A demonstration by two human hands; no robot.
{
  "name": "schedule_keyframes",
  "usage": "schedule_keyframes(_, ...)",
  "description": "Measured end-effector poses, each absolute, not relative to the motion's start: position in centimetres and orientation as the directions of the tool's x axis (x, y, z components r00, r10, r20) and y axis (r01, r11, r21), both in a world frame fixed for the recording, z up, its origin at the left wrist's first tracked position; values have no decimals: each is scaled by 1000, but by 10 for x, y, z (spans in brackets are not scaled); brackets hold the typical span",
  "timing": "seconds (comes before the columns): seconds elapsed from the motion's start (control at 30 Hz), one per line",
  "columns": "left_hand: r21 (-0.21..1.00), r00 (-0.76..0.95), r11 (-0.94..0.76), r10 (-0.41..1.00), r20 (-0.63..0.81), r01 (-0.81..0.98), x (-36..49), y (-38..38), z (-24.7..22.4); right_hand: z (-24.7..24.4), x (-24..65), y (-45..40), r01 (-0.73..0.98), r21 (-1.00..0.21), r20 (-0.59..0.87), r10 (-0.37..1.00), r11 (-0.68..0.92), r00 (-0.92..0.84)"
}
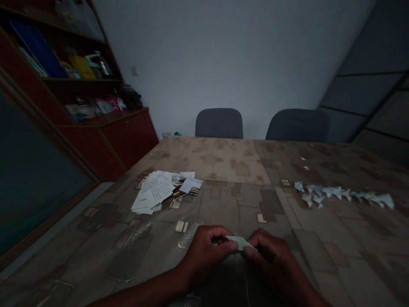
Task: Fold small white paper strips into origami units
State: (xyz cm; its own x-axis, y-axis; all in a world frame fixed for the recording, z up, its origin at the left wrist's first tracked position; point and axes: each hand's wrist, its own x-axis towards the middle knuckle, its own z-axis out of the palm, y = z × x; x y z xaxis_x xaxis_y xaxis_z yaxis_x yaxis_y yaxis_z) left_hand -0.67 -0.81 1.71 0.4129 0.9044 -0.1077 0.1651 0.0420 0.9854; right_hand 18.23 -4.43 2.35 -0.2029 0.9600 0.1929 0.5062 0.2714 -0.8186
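Observation:
Between my two hands, just above the near part of the table, is a small folded piece of pale paper. My left hand pinches its left end between thumb and fingers. At its right end, the thumb and fingers of my right hand close on it too. Off to the left lies a loose pile of printed paper sheets, with some smaller pieces on its right side. Over on the right, several small folded paper shapes stand in a rough row.
A patterned brown cloth covers the table. Two grey chairs, a left one and a right one, stand behind its far edge. At the left, a reddish wooden cabinet has shelves with assorted items.

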Motion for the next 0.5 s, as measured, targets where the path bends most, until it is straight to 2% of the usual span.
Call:
schedule_keyframes(0.17,991,468,66,876,-114,119,-5,-9,19,24,178,-44,493,-840,163,972,227,-170)
schedule_keyframes(0.27,985,492,165,855,-163,39,-3,-8,18,25,178,-42,440,-893,37,991,89,-126)
schedule_keyframes(0.37,974,536,213,832,-141,-75,-2,-7,17,24,181,-40,324,-943,-120,985,-73,-127)
schedule_keyframes(0.5,995,447,52,894,-10,-82,-4,-8,19,23,184,-41,272,-954,-177,969,-127,-170)
